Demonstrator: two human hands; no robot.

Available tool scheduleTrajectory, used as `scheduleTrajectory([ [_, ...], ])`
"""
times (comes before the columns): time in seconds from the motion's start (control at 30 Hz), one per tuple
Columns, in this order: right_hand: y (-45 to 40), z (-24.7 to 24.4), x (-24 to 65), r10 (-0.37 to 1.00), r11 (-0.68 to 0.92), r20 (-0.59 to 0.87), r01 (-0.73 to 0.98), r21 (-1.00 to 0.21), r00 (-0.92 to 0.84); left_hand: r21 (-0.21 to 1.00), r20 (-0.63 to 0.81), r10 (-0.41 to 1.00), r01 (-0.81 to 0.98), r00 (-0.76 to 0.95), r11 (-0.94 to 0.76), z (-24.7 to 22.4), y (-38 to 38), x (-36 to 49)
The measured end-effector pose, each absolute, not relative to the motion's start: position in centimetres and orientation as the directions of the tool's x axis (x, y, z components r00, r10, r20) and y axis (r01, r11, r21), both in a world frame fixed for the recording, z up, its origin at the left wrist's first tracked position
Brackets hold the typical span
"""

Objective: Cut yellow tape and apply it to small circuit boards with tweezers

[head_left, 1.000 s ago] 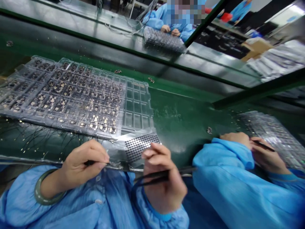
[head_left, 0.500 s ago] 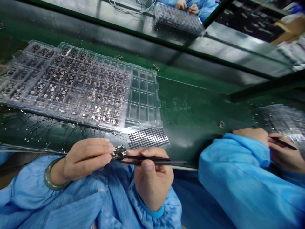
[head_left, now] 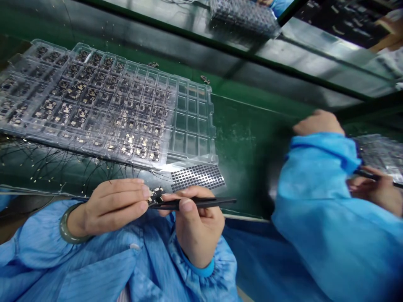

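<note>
Between the fingertips of my left hand (head_left: 115, 205) is a small black circuit board (head_left: 155, 194) with bright metal pads. My left fingers are closed on its left end. My right hand (head_left: 197, 228) grips black tweezers (head_left: 201, 204). Their tips point left and reach the lower edge of the board; whether they touch it I cannot tell. The right fingertips lie close beside the board's right end. Just beyond both hands, a sheet of small black stickers (head_left: 198, 178) lies on the bench against the tray's front edge.
Clear plastic trays (head_left: 191, 142) with many circuit boards stand at the left. Thin black cables (head_left: 75, 165) stick out along their front. A co-worker's sleeve (head_left: 317, 180) reaches over the green bench (head_left: 242, 138) at the right. A metal shelf (head_left: 176, 33) runs behind.
My right hand and the tweezers have shifted slightly left, and the tweezers lie lower across the board. The co-worker's near hand has moved up and left. The view has tilted slightly.
</note>
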State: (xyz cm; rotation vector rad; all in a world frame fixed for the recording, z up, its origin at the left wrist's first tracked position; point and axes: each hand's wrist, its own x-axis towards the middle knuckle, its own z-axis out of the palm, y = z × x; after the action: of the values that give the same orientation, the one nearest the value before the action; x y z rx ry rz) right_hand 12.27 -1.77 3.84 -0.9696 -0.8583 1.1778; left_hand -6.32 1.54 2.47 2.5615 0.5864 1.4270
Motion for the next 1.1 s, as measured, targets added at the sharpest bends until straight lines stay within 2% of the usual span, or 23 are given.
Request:
scheduleTrajectory([
  [0.2,-1.6,4.0,12.3,0.982,0.038,-0.024,-0.324,-0.945,0.186,0.344,0.758,0.429,0.258,0.492,-0.903,3.0,1.6,-6.4],
  [0.5,-1.5,3.9,12.2,0.954,0.214,0.127,-0.320,-0.923,0.271,0.312,0.778,0.410,0.273,0.476,-0.910,2.9,1.7,-6.2],
  [0.77,-2.0,3.4,12.0,0.963,0.238,0.177,-0.330,-0.914,0.202,0.324,0.772,0.409,0.253,0.486,-0.912,2.4,1.6,-6.1],
  [0.83,-2.2,3.3,12.0,0.958,0.249,0.189,-0.303,-0.920,0.214,0.389,0.766,0.455,0.236,0.454,-0.890,2.3,1.5,-5.7],
  [0.93,-2.3,3.5,12.0,0.950,0.251,0.177,-0.291,-0.923,0.259,0.603,0.695,0.611,0.156,0.377,-0.782,2.1,1.1,-5.0],
  [1.03,-2.1,4.0,12.2,0.935,0.253,0.136,-0.351,-0.901,0.327,0.795,0.549,0.775,0.089,0.313,-0.600,2.3,0.5,-4.4],
  [1.1,-1.9,4.4,12.2,0.919,0.255,0.096,-0.391,-0.884,0.382,0.893,0.394,0.878,0.110,0.273,-0.435,2.7,0.1,-4.2],
])
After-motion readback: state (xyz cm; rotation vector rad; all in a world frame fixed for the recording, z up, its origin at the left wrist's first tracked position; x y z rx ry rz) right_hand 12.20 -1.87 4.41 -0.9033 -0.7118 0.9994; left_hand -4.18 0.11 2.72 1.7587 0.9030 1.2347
